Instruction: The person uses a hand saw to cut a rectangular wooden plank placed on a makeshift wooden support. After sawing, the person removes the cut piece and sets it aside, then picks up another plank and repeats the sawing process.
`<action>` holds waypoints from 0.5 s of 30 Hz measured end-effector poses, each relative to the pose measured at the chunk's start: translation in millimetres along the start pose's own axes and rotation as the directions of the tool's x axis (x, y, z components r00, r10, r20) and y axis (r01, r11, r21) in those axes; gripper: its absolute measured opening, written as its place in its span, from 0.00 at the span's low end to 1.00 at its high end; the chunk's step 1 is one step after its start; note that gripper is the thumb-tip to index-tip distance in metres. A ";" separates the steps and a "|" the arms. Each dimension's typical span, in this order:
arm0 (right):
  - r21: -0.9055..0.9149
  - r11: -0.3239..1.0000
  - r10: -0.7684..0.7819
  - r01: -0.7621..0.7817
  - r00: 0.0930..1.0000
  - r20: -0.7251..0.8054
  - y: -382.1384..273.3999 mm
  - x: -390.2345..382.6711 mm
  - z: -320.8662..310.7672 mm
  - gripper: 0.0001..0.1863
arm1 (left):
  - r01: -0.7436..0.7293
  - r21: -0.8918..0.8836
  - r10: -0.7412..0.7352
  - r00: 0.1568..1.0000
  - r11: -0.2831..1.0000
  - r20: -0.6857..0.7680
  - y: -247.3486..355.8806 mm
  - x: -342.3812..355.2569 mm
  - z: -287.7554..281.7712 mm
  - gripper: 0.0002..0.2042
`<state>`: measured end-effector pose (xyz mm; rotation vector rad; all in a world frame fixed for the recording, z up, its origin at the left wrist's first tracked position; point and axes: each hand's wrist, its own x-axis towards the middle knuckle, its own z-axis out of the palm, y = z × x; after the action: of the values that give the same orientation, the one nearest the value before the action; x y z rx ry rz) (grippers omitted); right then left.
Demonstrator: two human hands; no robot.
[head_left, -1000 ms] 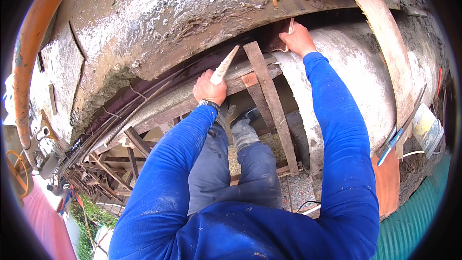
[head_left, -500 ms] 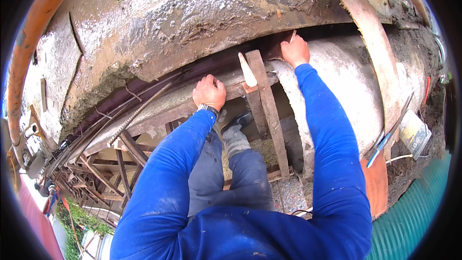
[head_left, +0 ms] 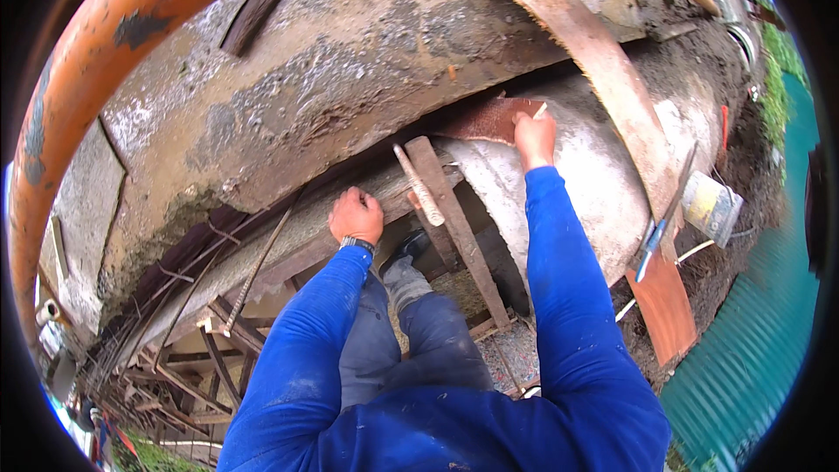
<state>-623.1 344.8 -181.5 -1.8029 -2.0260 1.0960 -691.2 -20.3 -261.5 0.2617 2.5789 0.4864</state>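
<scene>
My right hand [head_left: 535, 135] is closed on the edge of a reddish-brown board [head_left: 489, 120], which sticks out from the dark gap under the concrete slab. A short whitish stick [head_left: 541, 111] pokes up between the same fingers; its kind is too small to tell. Lower and to the left, my left hand [head_left: 357, 216] leans on a long wooden beam [head_left: 280, 249], its fingers curled over the far edge. Between the hands stand a wooden prop [head_left: 459, 232] and a reinforcing bar end [head_left: 419, 185].
Wet concrete slab [head_left: 350, 61] spans the far side. An orange pipe [head_left: 131, 26] arcs across the left. A curved plywood strip [head_left: 594, 39] crosses the pale rounded surface [head_left: 577, 201] at right. A handsaw [head_left: 662, 218] and a bucket [head_left: 710, 208] lie beyond it.
My right hand has drawn the reddish-brown board partly out of the gap toward me. The view has shifted, and my left hand still rests on the beam.
</scene>
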 end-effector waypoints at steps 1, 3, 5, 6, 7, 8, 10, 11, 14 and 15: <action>0.016 1.000 -0.013 0.013 1.000 -0.027 5.0 -6.4 -18.5 0.14 | 0.008 -0.005 -0.008 1.000 1.000 0.029 1.9 0.4 0.2 0.10; 0.085 0.996 -0.037 0.041 0.998 -0.053 5.6 -26.7 -56.2 0.17 | 0.025 -0.062 -0.019 0.996 0.998 0.084 0.1 2.1 -2.5 0.10; 0.195 0.977 -0.073 0.083 0.996 -0.056 -18.4 -60.4 -93.5 0.19 | 0.018 -0.091 -0.006 0.991 0.996 0.133 -3.2 5.1 -9.5 0.10; 0.204 0.976 -0.074 0.081 0.996 -0.042 -27.0 -75.3 -120.5 0.20 | -0.002 -0.098 0.018 0.986 0.995 0.166 -3.1 3.5 -13.7 0.10; 0.220 0.972 -0.078 0.082 0.997 -0.029 -36.5 -89.9 -146.2 0.20 | -0.027 -0.104 0.047 0.980 0.994 0.193 -3.5 2.2 -17.9 0.10; 0.247 0.965 -0.086 0.087 0.996 -0.015 -47.1 -102.7 -167.3 0.21 | -0.131 -0.130 0.150 0.977 0.983 0.148 -10.0 -0.1 -18.6 0.08; 0.277 0.952 -0.126 0.129 0.992 -0.026 -57.6 -131.9 -217.0 0.20 | -0.398 -0.125 0.413 0.900 0.909 0.142 2.5 -16.2 -42.4 0.08; 0.292 0.946 -0.140 0.145 0.989 -0.038 -62.4 -146.1 -241.8 0.20 | -0.458 -0.203 0.493 0.849 0.866 0.189 15.2 -27.3 -57.8 0.07; 0.290 0.940 -0.176 0.181 0.983 -0.043 -69.9 -187.3 -307.8 0.20 | -0.465 -0.461 0.647 0.639 0.756 0.417 85.2 -60.1 -110.3 0.07; 0.298 0.937 -0.176 0.185 0.983 -0.057 -75.3 -202.0 -324.0 0.21 | -0.590 -0.481 0.760 0.538 0.648 0.363 107.3 -65.1 -123.5 0.08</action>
<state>-438.9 283.5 155.7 -1.4440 -1.8442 1.2368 -688.0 24.7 -91.3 1.1633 1.7093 0.9232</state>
